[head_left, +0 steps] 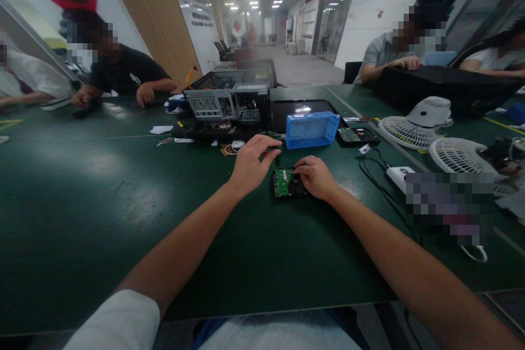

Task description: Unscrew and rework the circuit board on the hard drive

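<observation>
On green table (123, 186) | right hand (315, 178) fingertips pressed on hard drive (285, 183) | left hand (250, 164) hovering beside it, fingers loosely spread, holding nothing | blue bin (311, 129) behind

white short sleeve (123, 320), bare left hand (250, 167) and right hand (314, 178), perhaps blue trousers (207, 334).

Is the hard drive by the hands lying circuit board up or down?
Board up: the hard drive lies flat on the table, green circuit board showing. The right hand covers its right part.
</observation>
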{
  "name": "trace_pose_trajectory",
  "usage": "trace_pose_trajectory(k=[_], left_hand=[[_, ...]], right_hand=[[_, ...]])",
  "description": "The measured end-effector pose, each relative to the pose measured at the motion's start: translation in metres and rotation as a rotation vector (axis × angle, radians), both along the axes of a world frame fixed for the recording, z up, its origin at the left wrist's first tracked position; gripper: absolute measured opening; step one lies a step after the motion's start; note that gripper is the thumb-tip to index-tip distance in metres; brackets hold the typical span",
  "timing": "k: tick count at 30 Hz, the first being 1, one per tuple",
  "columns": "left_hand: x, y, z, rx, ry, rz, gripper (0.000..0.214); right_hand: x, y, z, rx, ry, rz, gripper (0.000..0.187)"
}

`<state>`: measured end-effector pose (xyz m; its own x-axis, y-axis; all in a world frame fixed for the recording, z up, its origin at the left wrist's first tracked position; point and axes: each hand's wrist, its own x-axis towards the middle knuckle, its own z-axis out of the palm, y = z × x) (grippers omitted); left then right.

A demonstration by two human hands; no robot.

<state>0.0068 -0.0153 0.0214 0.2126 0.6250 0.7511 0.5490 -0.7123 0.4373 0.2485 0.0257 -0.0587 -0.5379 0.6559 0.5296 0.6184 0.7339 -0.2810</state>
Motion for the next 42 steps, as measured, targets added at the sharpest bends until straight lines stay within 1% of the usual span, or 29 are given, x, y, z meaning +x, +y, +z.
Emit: trace_pose_trajectory(k=[11,15,19,24,29,32,38,42], left_hand=[[0.002,-0.001,0.001,-0.035,-0.02,-0.013,0.017],[0.003,0.0,-0.002,-0.04,-0.069,-0.035,0.016],[0.002,0.002,-0.007,-0.035,-0.092,-0.008,0.018],[0.001,0.002,-0.007,0.015,-0.08,0.006,0.011],[-0.002,0.003,-0.004,0.068,0.007,0.034,0.012],[-0.003,0.005,-0.004,0.085,0.049,0.033,0.014],[0.001,0.005,-0.01,0.024,-0.033,0.025,0.016],[0.003,0.005,-0.014,-0.021,-0.068,0.024,0.029]], right_hand=[[0.0,0.0,0.0,-0.012,-0.022,0.011,0.035],[0.0,-0.001,0.002,-0.014,-0.016,0.004,0.034],[0.0,-0.001,0.002,-0.02,-0.015,-0.001,0.035],[0.0,0.0,0.001,-0.021,-0.01,-0.001,0.034],[0.0,0.0,0.0,-0.014,-0.01,-0.005,0.033],[0.0,0.0,0.0,-0.01,-0.017,-0.006,0.033],[-0.001,0.001,0.0,-0.015,-0.02,-0.004,0.034],[0.0,0.001,-0.001,-0.02,-0.027,-0.005,0.033]])
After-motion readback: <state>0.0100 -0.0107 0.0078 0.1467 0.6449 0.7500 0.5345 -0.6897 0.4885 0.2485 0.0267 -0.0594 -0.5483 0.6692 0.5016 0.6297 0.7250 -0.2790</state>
